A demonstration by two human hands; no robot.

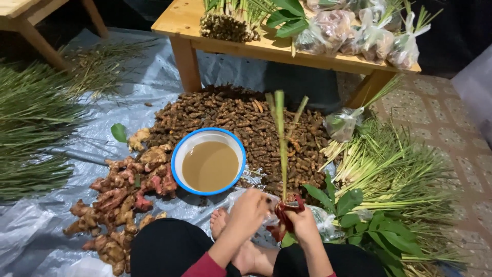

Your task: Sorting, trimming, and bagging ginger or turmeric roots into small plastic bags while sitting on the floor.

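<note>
Left hand [249, 206]: fingers curled, pinching the clear plastic bag [266, 218] at the bundle's base. Right hand [302, 223]: closed round a lemongrass stalk [282, 149] with reddish roots, held upright above the lap. Beyond: blue-rimmed bowl [177, 164] of brown water, turmeric heap [230, 110], ginger pile [118, 200], loose leaves [359, 215], wooden table [179, 20].

Dark red long sleeves, black trousers, bare feet, 2 bare hands

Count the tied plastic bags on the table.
4 at least: a row of bags on the table's right end; more may be hidden behind.
</note>
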